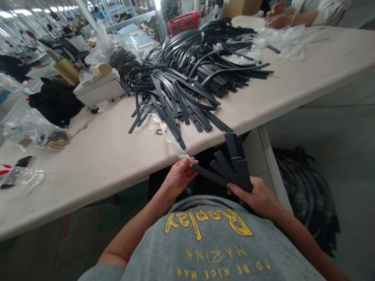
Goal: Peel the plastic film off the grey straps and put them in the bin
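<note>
wears yellow-lettered grey shirt (216,244) | holds fanned black straps (243,171) in right hand (259,195), between shirt and table (102,156) edge | pinches clear film (176,149) at tip of one strap (211,175) in left hand (180,177), grip narrow | faces heaped straps (175,93) on table, red basket (184,23) beyond, co-worker's hands (278,18) by white plastic (288,43) at far right

i face a long, pale-topped worktable (99,154); below it i see a dark, dull floor (43,253), and beyond, light-blue metal frames (130,22) and rows of bright white lights (23,12).
</note>
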A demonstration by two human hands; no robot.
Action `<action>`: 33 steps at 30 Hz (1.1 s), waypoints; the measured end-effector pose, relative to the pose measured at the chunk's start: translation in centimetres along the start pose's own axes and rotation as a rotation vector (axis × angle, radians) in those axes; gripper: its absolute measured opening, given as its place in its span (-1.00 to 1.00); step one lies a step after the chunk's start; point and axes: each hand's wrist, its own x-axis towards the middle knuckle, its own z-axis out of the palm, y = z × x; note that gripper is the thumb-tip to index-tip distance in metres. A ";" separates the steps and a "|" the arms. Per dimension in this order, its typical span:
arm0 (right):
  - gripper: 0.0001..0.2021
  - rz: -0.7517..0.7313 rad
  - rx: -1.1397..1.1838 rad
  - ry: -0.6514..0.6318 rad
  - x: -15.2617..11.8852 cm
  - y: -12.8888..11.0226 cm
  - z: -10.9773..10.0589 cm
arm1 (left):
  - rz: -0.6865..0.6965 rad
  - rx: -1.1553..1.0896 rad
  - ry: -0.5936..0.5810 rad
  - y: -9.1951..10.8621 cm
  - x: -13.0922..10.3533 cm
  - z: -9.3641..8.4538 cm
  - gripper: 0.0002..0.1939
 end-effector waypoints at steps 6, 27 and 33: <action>-0.66 0.010 -0.054 0.038 -0.5 -0.3 -0.2 | 0.005 -0.023 0.017 -0.2 0.1 0.1 -0.66; -0.68 -0.220 -0.140 0.103 1.9 -1.2 2.3 | 0.025 0.087 -0.099 -2.9 -1.0 1.6 -0.70; -0.65 -0.256 -0.026 -0.063 2.5 -2.5 1.0 | 0.263 0.055 -0.034 -0.5 -1.3 1.3 -0.73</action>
